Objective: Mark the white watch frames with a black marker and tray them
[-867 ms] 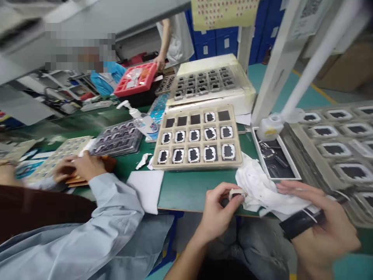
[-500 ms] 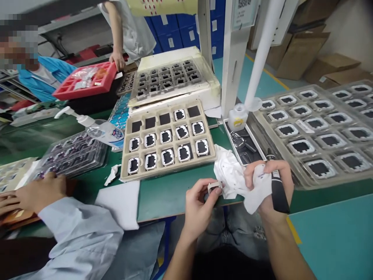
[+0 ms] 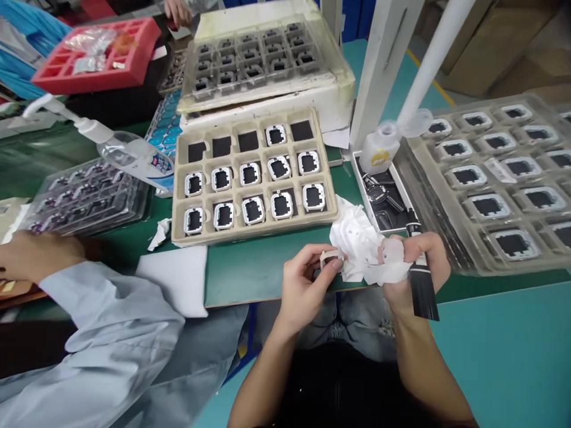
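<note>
My left hand (image 3: 303, 291) pinches a small metal watch-case frame (image 3: 329, 258) on its edge between thumb and fingers, just over the table's front edge. Close by on the right, my right hand (image 3: 435, 255) is closed on a white wipe (image 3: 390, 267) and a black brush (image 3: 423, 288), its bristles pointing down toward me. Behind both hands lies a crumpled white cloth (image 3: 352, 235) with small dark specks. A beige tray (image 3: 325, 172) beyond my left hand has similar silvery frames in most compartments; several compartments in its back row hold only black padding.
At right are stacked clear trays (image 3: 479, 235) of frames. A white bottle (image 3: 379, 148) with its lid flipped up stands by a narrow box (image 3: 372, 220) of dark parts. A pump bottle (image 3: 134, 157) stands left. A co-worker's sleeve (image 3: 116, 321) is close on my left.
The view has tipped downward, so the trays sit higher in the picture. My right hand has drawn the wipe nearer the watch-case frame; both hands keep their holds.
</note>
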`<state>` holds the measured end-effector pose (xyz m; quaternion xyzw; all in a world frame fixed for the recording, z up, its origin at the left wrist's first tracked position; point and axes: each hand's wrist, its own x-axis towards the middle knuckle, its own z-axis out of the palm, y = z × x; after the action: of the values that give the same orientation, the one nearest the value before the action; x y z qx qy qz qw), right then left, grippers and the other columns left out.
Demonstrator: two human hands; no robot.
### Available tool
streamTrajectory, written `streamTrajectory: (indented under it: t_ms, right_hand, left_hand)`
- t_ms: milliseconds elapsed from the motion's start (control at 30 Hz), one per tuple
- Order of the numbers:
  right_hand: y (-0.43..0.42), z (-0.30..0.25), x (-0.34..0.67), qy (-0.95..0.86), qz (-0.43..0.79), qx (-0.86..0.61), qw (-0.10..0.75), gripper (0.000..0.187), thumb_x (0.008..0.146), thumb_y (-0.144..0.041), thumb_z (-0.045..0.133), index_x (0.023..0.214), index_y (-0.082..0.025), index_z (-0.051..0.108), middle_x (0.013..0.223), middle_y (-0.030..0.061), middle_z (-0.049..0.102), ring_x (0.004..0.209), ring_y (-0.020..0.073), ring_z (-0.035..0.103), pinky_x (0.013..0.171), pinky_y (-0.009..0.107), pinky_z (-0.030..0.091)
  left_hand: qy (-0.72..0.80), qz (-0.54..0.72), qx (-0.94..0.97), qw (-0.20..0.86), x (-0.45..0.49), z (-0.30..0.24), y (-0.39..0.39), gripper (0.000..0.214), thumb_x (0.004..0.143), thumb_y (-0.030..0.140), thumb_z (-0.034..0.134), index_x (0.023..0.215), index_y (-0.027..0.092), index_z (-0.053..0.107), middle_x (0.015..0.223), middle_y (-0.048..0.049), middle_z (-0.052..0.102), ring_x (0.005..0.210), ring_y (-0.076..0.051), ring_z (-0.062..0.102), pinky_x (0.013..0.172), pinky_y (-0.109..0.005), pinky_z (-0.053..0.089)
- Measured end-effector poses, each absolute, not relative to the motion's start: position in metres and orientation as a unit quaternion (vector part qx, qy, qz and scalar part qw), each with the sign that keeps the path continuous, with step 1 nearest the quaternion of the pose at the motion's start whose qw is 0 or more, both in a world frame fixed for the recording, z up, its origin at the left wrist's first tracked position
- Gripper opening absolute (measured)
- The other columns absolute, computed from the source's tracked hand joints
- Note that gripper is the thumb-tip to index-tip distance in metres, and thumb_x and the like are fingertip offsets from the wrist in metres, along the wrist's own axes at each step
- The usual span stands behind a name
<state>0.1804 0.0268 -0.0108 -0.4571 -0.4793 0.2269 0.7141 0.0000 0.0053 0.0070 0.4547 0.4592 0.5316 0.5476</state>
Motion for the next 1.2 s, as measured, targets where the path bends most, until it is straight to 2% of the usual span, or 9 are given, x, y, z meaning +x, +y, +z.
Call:
streamTrajectory:
  t_ms: [133, 300, 433, 667, 867, 1000, 1200]
  right_hand:
    - [0.027, -0.012, 0.177, -0.537, 0.172, -0.444, 0.696, 0.037, 0.094, -0.027, 0.086, 0.077, -0.026, 0.054, 0.069, -0.0057, 0.051, 0.057, 0.0143, 0.052, 0.055, 0.031, 0.041]
    - [0.020, -0.011, 0.179, -0.585, 0.193, -0.444, 0.651, 0.032, 0.090, -0.021, 0.087, 0.078, -0.027, 0.059, 0.069, -0.0061, 0.053, 0.056, 0.0143, 0.047, 0.053, 0.031, 0.037]
    - [0.016, -0.004, 0.179, -0.641, 0.219, -0.425, 0.601, 0.031, 0.088, -0.015, 0.084, 0.078, -0.026, 0.057, 0.066, -0.0077, 0.049, 0.053, 0.0108, 0.041, 0.051, 0.029, 0.030]
    - [0.016, 0.012, 0.181, -0.696, 0.251, -0.432, 0.517, 0.024, 0.087, -0.011, 0.072, 0.081, -0.025, 0.053, 0.068, -0.0083, 0.052, 0.056, 0.0096, 0.041, 0.052, 0.026, 0.032]
    - [0.018, 0.016, 0.181, -0.708, 0.264, -0.432, 0.492, 0.024, 0.086, -0.008, 0.067, 0.084, -0.025, 0.050, 0.068, -0.0094, 0.043, 0.057, 0.0084, 0.034, 0.054, 0.025, 0.028]
    - [0.019, 0.012, 0.180, -0.711, 0.264, -0.430, 0.490, 0.023, 0.082, -0.005, 0.063, 0.084, -0.025, 0.050, 0.067, -0.0097, 0.040, 0.057, 0.0084, 0.031, 0.054, 0.025, 0.026]
    - [0.019, 0.007, 0.180, -0.702, 0.285, -0.430, 0.491, 0.024, 0.081, -0.006, 0.064, 0.083, -0.025, 0.050, 0.067, -0.0103, 0.040, 0.057, 0.0079, 0.032, 0.055, 0.024, 0.027]
  left_hand:
    - [0.461, 0.536, 0.448, 0.548, 0.000, 0.009, 0.006, 0.021, 0.102, 0.036, 0.091, 0.111, 0.019, 0.084, 0.103, -0.0082, 0.089, 0.089, -0.019, 0.081, 0.082, -0.027, 0.065]
    - [0.464, 0.542, 0.437, 0.548, 0.000, 0.011, 0.008, 0.019, 0.100, 0.035, 0.092, 0.108, 0.020, 0.084, 0.100, -0.0062, 0.088, 0.085, -0.017, 0.079, 0.079, -0.026, 0.065]
    - [0.473, 0.541, 0.437, 0.541, 0.000, 0.012, 0.009, 0.024, 0.098, 0.039, 0.093, 0.108, 0.019, 0.085, 0.096, -0.0061, 0.087, 0.082, -0.018, 0.080, 0.076, -0.027, 0.067]
    - [0.465, 0.551, 0.455, 0.523, -0.001, 0.009, 0.009, 0.018, 0.100, 0.032, 0.091, 0.112, 0.018, 0.088, 0.098, -0.0061, 0.088, 0.084, -0.018, 0.081, 0.077, -0.025, 0.067]
    - [0.461, 0.556, 0.484, 0.494, -0.002, 0.006, 0.008, 0.013, 0.102, 0.027, 0.089, 0.112, 0.019, 0.090, 0.097, -0.0048, 0.089, 0.079, -0.015, 0.080, 0.076, -0.023, 0.066]
    - [0.476, 0.547, 0.494, 0.481, -0.003, 0.005, 0.008, 0.015, 0.102, 0.029, 0.089, 0.114, 0.020, 0.091, 0.102, -0.0058, 0.089, 0.084, -0.017, 0.080, 0.078, -0.026, 0.065]
    - [0.500, 0.503, 0.541, 0.452, -0.005, 0.003, 0.007, 0.016, 0.106, 0.028, 0.084, 0.118, 0.022, 0.092, 0.099, -0.0053, 0.085, 0.081, -0.017, 0.071, 0.075, -0.028, 0.056]
